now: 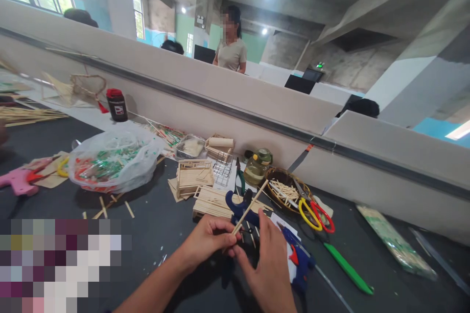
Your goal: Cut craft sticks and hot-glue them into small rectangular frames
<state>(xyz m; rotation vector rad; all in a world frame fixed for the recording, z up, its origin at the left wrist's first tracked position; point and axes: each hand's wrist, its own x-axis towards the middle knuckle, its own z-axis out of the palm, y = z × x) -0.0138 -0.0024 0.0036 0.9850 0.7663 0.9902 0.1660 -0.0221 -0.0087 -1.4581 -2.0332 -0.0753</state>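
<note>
Two bare hands work at the near centre of a black tabletop (147,234). The left hand (211,239) is closed in a pinch on the lower end of at least one slim, pale wooden stick (253,203), which slants up to the far right. The right hand (270,259) has its thumb at the left fingertips and one finger raised well apart from it; whether it grips anything, I cannot tell. Just beyond the hands lie one flat slatted wooden piece (211,200) and, farther off, one pale open-topped wooden tray (194,178). Three glue guns show: one dark blue glue gun (253,215) behind the stick, one blue glue gun with a red trigger (304,269) right of the right hand, and one pink glue gun (20,180) at the far left. To the right are one brown woven basket (306,185) of short sticks, one pair of scissors with yellow and red handles (309,215), one green-handled tool (348,269) and one clear packet of sticks (396,239). Left of the tray sits one white plastic bag (149,159). One person (230,54) stands beyond the partition (220,88).
</note>
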